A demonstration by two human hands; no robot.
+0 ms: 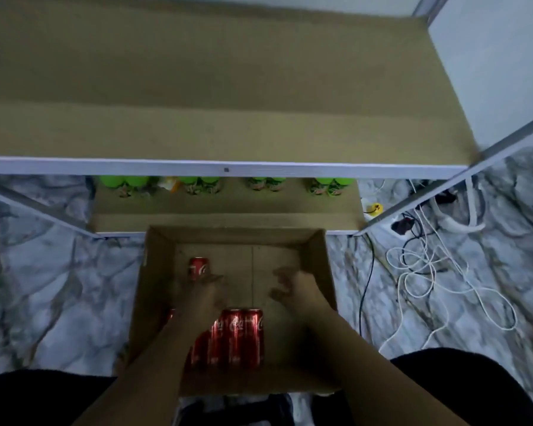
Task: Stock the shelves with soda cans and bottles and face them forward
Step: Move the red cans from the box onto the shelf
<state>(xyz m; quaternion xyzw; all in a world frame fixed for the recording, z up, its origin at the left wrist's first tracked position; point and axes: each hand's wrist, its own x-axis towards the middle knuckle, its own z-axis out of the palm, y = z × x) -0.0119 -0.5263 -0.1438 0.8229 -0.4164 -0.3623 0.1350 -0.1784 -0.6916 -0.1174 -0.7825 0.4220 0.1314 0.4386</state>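
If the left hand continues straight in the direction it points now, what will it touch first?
Most likely the single red can standing in the cardboard box. The left hand points away from the person with its blurred fingers already at that can; whether they touch it is unclear.

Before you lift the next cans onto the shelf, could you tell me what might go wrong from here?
1. The left hand reaches for the lone red can while blurred with motion; a hasty grip could tip it over in the cardboard box.
2. Loose white cables sprawl on the floor right of the box; stepping there could snag a foot.
3. The green bottles sit under the upper shelf edge, so knuckles could knock them.
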